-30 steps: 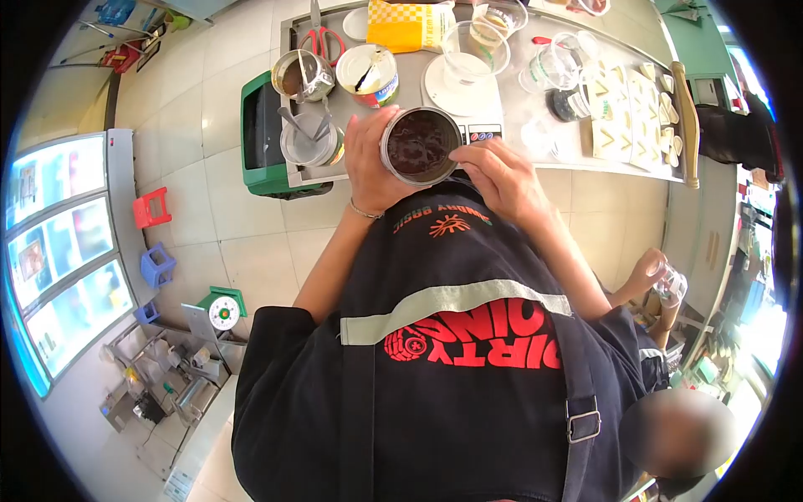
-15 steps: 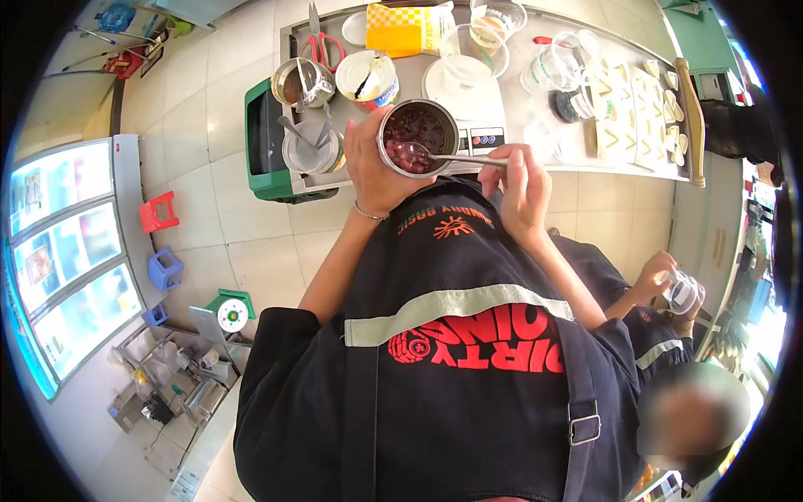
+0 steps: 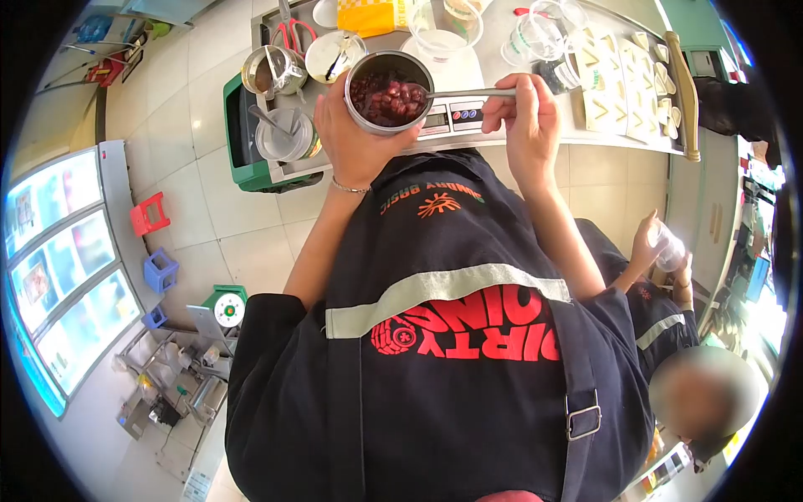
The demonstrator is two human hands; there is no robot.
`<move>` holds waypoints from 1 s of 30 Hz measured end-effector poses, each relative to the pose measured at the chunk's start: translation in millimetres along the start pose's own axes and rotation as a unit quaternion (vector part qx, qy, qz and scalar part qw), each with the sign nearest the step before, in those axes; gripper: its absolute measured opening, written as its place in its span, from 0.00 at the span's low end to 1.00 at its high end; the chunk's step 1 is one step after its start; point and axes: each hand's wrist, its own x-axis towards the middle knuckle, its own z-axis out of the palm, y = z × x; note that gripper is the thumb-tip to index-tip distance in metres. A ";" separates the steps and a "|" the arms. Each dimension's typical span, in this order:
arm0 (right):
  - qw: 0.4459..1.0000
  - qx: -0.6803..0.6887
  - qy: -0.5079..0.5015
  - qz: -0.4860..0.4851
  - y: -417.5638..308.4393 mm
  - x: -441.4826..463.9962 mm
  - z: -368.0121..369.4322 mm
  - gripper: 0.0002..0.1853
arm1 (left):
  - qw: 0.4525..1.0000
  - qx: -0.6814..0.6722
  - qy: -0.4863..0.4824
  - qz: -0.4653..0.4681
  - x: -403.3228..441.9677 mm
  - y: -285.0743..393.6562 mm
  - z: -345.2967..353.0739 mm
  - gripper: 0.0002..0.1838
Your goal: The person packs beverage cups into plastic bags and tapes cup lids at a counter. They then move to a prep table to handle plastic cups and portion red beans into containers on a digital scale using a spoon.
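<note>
My left hand (image 3: 355, 146) is wrapped round an open metal can (image 3: 389, 129), tilted to show dark red beans (image 3: 393, 102) inside. In my right hand (image 3: 527, 125) is the handle of a metal spoon (image 3: 468, 93), pinched between thumb and fingers; its bowl end is in the can among the beans. Just behind the can is a digital scale (image 3: 456, 115), with a clear plastic cup (image 3: 446, 29) standing on it. An opened can with a pale lid (image 3: 335, 57) stands left of the held can.
On the metal table are red-handled scissors (image 3: 293, 35), a tin (image 3: 274, 70), a tub with a spoon (image 3: 286, 138), a yellow packet (image 3: 368, 15), clear cups (image 3: 535, 40) and a sheet of stickers (image 3: 615, 84). At right a co-worker holds a clear cup (image 3: 667, 249).
The spoon has come up into view in my right hand and lifted beans in the can. Both hands and the can have shifted up in the view, and the can is nearer the scale.
</note>
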 end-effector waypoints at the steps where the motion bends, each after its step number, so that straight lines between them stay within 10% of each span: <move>1: 1.000 -0.005 0.001 -0.009 -2.4 2.7 -1.3 0.18 | 1.000 -0.004 0.003 -0.016 1.3 1.0 1.2 0.58; 16: 0.995 0.035 0.087 -0.036 -17.8 47.1 -20.2 0.18 | 0.999 0.029 -0.013 -0.018 7.2 6.2 9.3 0.57; 26: 0.939 -0.203 0.014 -0.276 3.9 72.1 -27.5 0.13 | 0.999 0.018 0.041 0.015 5.3 3.6 12.6 0.57; 30: 0.967 -0.139 0.095 -0.190 -5.4 69.5 -17.9 0.15 | 0.999 0.017 0.039 0.001 4.8 0.7 14.1 0.58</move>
